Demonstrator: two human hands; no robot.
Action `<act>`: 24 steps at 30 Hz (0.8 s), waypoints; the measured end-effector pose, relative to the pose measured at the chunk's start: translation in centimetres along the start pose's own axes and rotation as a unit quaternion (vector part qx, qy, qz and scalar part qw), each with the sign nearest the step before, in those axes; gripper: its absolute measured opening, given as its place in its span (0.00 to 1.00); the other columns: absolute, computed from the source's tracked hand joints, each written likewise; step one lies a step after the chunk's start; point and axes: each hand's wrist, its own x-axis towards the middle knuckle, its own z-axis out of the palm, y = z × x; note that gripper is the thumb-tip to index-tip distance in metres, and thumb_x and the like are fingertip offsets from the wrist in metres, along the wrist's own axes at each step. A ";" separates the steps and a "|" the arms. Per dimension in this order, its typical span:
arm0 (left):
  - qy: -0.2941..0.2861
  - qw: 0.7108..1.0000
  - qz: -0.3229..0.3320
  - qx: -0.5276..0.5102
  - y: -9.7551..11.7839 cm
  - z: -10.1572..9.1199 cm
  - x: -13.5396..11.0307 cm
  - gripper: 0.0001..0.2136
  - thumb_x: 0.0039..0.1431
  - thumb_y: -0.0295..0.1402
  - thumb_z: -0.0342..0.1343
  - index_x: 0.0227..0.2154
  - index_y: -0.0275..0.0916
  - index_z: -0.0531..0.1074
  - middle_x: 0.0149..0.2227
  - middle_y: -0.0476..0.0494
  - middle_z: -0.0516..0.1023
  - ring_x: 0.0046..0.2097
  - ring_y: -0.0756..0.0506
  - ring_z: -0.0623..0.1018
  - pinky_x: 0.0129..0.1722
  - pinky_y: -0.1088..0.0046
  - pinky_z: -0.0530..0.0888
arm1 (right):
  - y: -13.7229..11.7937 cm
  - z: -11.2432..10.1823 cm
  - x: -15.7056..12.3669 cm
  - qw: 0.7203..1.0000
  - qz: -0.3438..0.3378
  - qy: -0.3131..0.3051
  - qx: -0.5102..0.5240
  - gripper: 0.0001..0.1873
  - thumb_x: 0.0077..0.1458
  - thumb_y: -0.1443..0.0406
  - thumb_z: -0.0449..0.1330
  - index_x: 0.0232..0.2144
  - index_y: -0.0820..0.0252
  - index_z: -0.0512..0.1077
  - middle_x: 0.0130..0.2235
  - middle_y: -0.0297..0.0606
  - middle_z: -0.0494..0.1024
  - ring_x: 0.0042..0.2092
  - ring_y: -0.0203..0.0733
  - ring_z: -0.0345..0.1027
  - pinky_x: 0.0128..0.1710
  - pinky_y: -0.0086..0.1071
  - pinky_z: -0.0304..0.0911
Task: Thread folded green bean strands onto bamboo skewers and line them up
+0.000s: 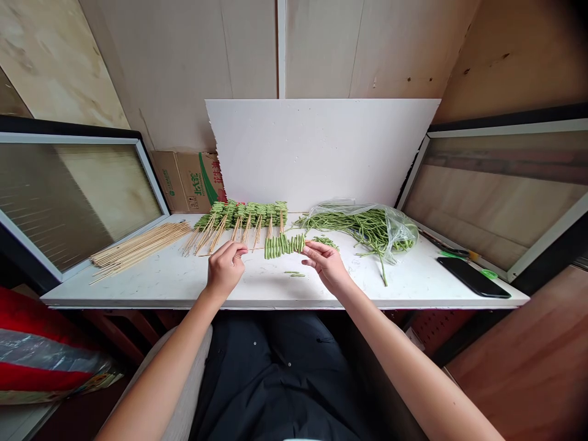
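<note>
A skewer of green bean pieces [278, 246] lies level at the centre of the frame, above the bench [257, 289]. The left hand [226, 266] is closed on its bare end; the right hand [324, 262] pinches the bean-covered end between thumb and fingers. Just behind, left of centre, loaded skewers [248, 214] are stacked. Farther left lie bare sticks [142, 245]; right of centre, long beans [374, 225] spill from a clear bag [395, 236]. A black phone [473, 277] lies at lower right.

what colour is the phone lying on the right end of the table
The phone is black; the head view shows it.
</note>
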 end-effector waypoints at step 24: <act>-0.088 0.975 -0.157 -0.133 -0.6 1.8 -1.4 0.08 0.64 0.27 0.53 0.33 0.41 0.77 0.27 0.49 0.80 0.27 0.47 0.78 0.32 0.72 0.74 | -2.1 1.0 -1.1 0.993 -0.089 -0.018 -0.073 0.28 0.47 0.54 0.77 0.50 0.52 0.82 0.42 0.42 0.87 0.50 0.55 0.80 0.34 0.37 0.72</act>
